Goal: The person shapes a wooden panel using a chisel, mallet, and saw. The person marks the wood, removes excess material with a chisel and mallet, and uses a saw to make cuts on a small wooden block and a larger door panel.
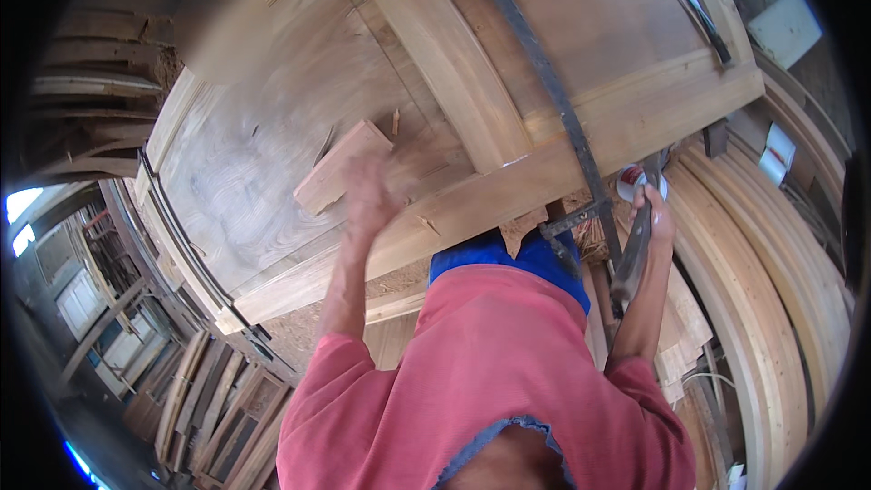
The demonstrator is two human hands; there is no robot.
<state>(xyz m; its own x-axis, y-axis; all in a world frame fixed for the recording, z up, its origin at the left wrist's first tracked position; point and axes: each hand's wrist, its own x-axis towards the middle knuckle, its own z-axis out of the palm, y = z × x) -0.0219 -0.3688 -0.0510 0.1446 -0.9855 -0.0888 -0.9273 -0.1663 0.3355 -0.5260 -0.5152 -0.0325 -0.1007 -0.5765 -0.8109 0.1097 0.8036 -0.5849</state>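
Head view: looks down over a person in a red shirt (490, 381) and blue shorts (513, 259), standing at a wooden door frame.
Door frame (381, 73): large pale timber panel work, lying flat across the upper half of the view, with a curved rail and a straight bottom rail nearest the person.
Metal bar clamp (553, 91): long dark bar running diagonally over the frame, its lower end hooked past the bottom rail just beside the right hand.
Curved timber strips (771, 263): stacked on the right, bending along the rim of the view, well apart from the left arm.
Left hand (367, 195): arm raised and stretched up over the bottom rail, hand blurred by motion, over the frame panel just below the wooden block; whether the fingers are open or closed cannot be told.
Wooden block (340, 163): short pale offcut lying tilted on the panel, touching or just above the left fingers; contact is not clear.
Right hand (655, 218): arm bent at the person's side, fingers wrapped around the hammer's handle near its head.
Hammer (633, 249): dark handle pointing down along the forearm, claw head up beside a small round tin (635, 183).
Hidden: the person's legs and the floor under the frame; lower left is dim stacked wood.
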